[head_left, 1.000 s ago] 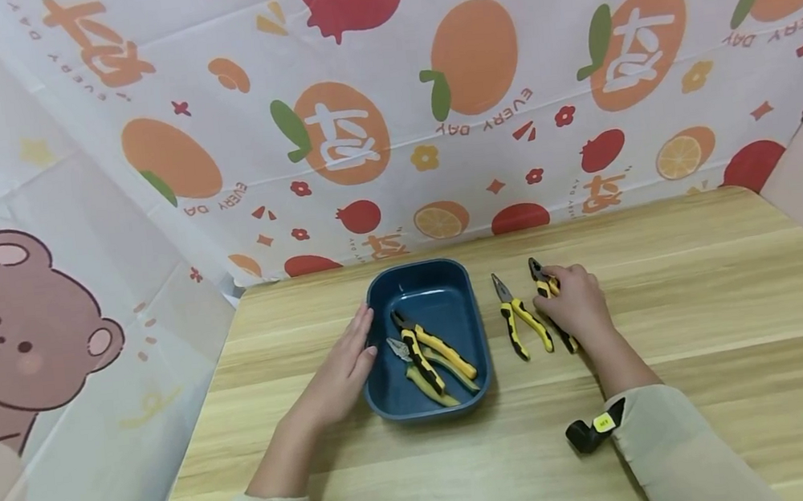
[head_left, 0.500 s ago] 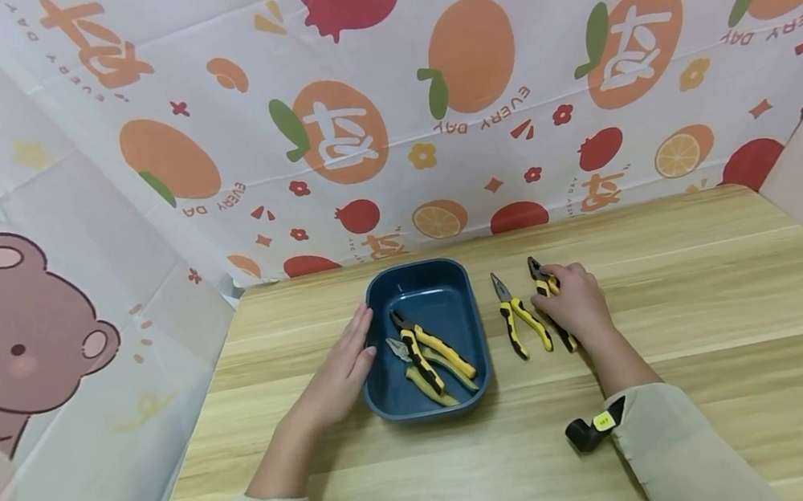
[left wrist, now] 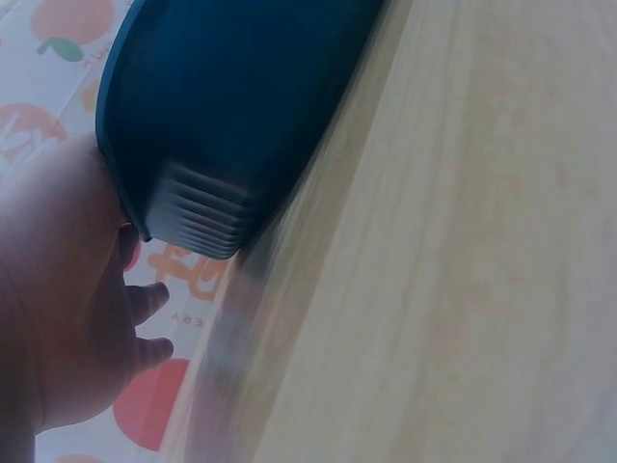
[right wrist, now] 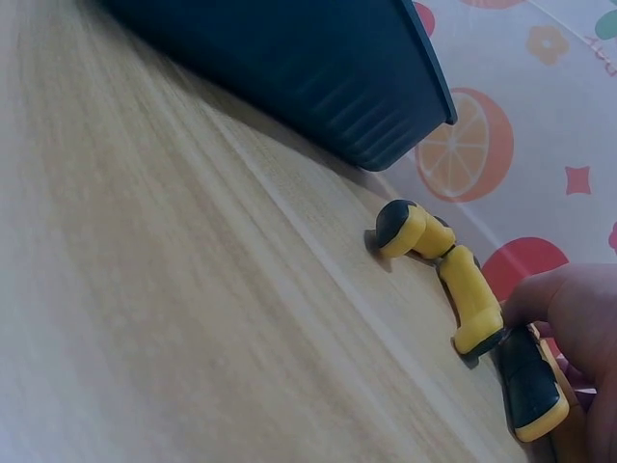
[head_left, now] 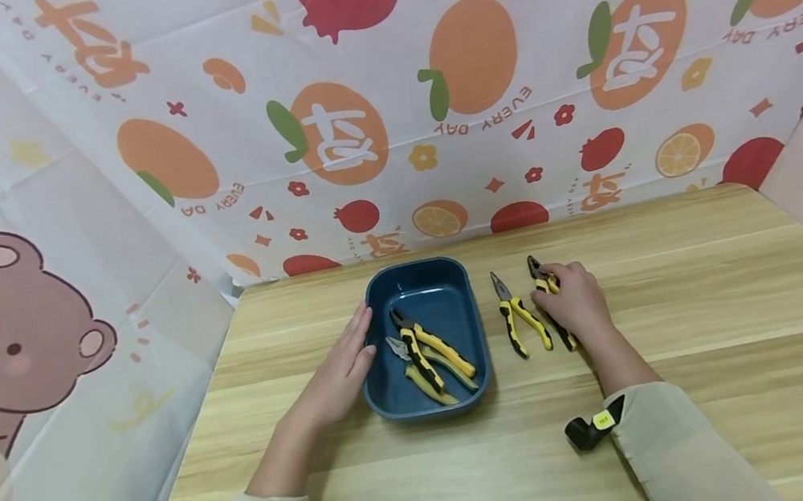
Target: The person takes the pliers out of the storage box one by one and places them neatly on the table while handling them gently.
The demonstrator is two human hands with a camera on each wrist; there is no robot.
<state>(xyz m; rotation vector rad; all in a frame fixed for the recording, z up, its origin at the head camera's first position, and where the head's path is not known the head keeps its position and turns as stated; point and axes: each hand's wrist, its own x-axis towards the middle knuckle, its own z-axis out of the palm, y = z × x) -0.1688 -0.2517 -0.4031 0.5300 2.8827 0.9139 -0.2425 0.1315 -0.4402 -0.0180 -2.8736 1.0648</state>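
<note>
Left hand [head_left: 337,376] rests straight-fingered against the blue bin [head_left: 443,304], two pliers [head_left: 446,349] inside, needle-nose pliers [head_left: 507,297] lie just right of it, and the right hand [head_left: 578,304] is pinching the rightmost pliers [head_left: 536,270] on the table [head_left: 703,294], so looks like the grab step, next probably needs a clean lift.

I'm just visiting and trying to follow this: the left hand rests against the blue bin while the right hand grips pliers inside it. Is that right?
Not quite: the head view shows the right hand gripping pliers outside the blue bin, to its right, not inside. The left hand does rest against the bin.
</note>
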